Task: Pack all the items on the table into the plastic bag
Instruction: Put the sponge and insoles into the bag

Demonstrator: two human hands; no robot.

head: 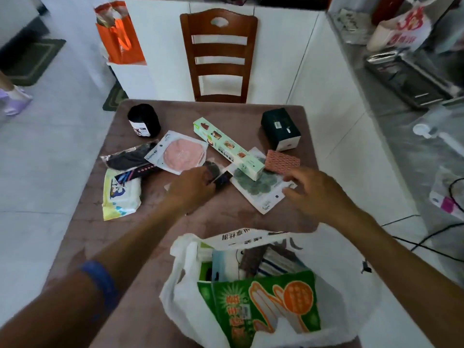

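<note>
The white plastic bag (183,285) stands open at the near table edge, holding a green glove pack (263,305) and other packets. My left hand (193,187) grips a small dark packet (222,179) at the table's middle. My right hand (316,194) hovers with loosely bent fingers at the right corner of a green-pad packet (256,187); it holds nothing that I can see. A long green-white box (226,146) lies across that packet. Also on the table are a pink-pad packet (180,154), a red patterned sponge (282,162), a dark box (280,129), a black roll (144,120), wet wipes (120,194) and a black sock packet (130,156).
The brown table (226,217) has a wooden chair (218,54) behind its far edge. An orange bag (120,38) hangs at the back left. A counter with a metal tray (406,81) runs along the right, and cables (426,237) trail on the floor.
</note>
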